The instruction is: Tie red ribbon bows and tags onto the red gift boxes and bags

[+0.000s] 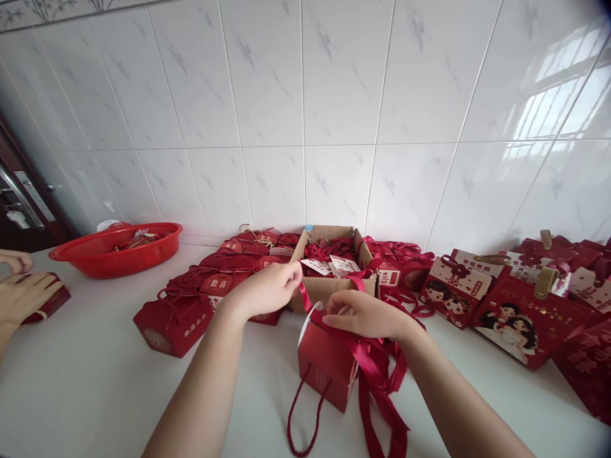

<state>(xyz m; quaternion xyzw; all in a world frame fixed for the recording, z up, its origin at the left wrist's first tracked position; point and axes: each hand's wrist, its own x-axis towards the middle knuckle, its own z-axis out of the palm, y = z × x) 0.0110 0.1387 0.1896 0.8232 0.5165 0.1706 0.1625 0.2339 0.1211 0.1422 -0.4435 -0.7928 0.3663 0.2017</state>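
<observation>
Bare hands [267, 287], apparently slim bare forearms [203, 375].

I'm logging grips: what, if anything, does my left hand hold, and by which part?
Your left hand pinches red ribbon near the red box; the hand hides whether that's its end.

A: Mounted where?

B: On the head, above and behind both forearms [203, 381], with left hand [272, 289] and right hand [365, 313] a little below frame centre.

A: Facing?

B: Forward, over the white table [260, 394] to the tiled wall [338, 76]. Pitched down, judging by upright tile joints drawing together toward the bottom.

A: How near?

B: Close over the work. Forearms cut by lower edge; red box [327, 362] in near ground, carton [310, 292] beyond, wall behind.

A: Span?

B: Single view, wide. From another person's hand [28, 298], cropped far left, past red basin [112, 261], to red bags [589, 362] cropped far right.
</observation>
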